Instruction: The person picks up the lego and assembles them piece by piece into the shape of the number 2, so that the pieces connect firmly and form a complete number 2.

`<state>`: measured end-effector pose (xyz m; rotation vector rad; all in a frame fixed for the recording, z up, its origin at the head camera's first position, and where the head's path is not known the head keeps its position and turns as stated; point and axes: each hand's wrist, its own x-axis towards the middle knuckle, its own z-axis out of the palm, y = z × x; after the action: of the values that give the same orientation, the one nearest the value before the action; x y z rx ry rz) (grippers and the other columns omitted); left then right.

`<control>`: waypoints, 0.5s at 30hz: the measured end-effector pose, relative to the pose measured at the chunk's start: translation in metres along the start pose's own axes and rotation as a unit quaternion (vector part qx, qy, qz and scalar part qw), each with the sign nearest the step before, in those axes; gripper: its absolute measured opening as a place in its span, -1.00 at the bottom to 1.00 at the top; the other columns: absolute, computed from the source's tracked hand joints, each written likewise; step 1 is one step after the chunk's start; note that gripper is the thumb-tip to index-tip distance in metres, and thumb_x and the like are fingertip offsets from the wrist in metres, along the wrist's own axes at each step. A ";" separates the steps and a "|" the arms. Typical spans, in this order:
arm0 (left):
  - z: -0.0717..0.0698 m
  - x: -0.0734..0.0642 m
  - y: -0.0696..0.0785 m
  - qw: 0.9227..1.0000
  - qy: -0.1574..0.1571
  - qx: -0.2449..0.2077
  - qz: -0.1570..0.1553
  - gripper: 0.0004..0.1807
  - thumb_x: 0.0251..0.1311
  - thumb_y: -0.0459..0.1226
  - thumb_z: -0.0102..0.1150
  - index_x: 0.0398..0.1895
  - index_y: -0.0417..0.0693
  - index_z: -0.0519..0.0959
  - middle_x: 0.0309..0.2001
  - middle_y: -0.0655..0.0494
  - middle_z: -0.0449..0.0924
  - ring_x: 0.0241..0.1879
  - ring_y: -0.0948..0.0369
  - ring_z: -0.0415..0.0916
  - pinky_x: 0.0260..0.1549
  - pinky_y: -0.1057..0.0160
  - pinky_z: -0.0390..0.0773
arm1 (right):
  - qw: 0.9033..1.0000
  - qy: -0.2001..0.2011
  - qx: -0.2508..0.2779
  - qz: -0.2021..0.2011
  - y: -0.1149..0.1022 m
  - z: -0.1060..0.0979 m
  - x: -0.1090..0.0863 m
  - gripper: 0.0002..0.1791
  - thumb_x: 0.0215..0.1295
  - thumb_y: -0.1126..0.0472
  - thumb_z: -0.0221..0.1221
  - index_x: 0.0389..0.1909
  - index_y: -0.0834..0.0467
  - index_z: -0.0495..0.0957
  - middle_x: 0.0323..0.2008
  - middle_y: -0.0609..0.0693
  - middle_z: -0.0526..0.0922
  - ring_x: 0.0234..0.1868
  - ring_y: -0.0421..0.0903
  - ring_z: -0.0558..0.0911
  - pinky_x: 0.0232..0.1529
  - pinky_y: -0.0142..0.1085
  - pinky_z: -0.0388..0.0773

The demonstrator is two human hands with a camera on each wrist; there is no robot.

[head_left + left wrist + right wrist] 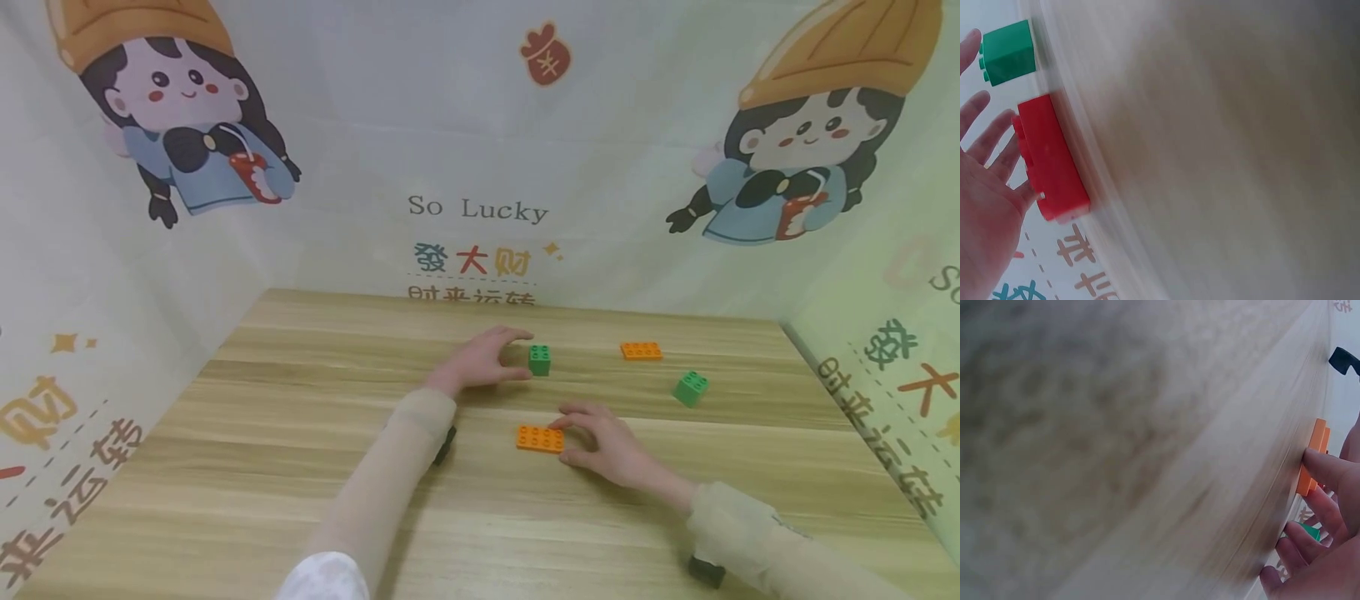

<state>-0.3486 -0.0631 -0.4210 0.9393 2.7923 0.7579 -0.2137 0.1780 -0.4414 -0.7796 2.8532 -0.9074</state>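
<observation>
My left hand (483, 360) is spread above the table, thumb and forefinger reaching either side of the near left edge of a green toy building brick (539, 360). A gap shows between fingers and brick. In the left wrist view a longer red brick (1054, 159) lies under the spread fingers; the head view does not show it. My right hand (609, 446) has thumb and forefinger curved round the right end of a flat orange brick (538, 439), which lies studs up. In the right wrist view the thumb overlaps this orange brick (1313, 456).
Farther back lies another flat orange brick (641, 351). A second green brick (691, 388) sits turned at an angle to the right. The wooden table (262, 400) meets a printed cloth backdrop (360, 167) at the back and sides.
</observation>
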 end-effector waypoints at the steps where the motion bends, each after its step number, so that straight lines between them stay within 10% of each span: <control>1: 0.001 0.001 0.001 1.000 0.000 -0.002 0.002 -0.19 0.17 0.11 0.28 0.46 0.13 0.26 0.48 0.03 0.26 0.48 0.05 0.19 0.46 -0.03 0.19 | 1.000 -0.001 0.000 0.000 0.001 0.000 0.000 -0.60 0.24 0.13 0.32 0.11 0.01 0.60 0.36 0.21 0.43 0.38 0.29 0.36 0.33 0.32 0.25; 15: 0.005 0.015 0.008 1.000 -0.004 -0.022 0.008 -0.32 0.20 0.00 0.31 0.37 0.07 0.38 0.40 0.01 0.38 0.37 0.02 0.35 0.39 -0.02 0.31 | 1.000 -0.008 0.008 -0.005 0.000 -0.003 -0.002 -0.60 0.24 0.16 0.32 0.11 0.05 0.60 0.36 0.24 0.43 0.36 0.32 0.37 0.32 0.32 0.24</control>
<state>-0.3551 -0.0465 -0.4204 0.9556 2.7517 0.8133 -0.2124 0.1812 -0.4392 -0.7957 2.8274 -0.9194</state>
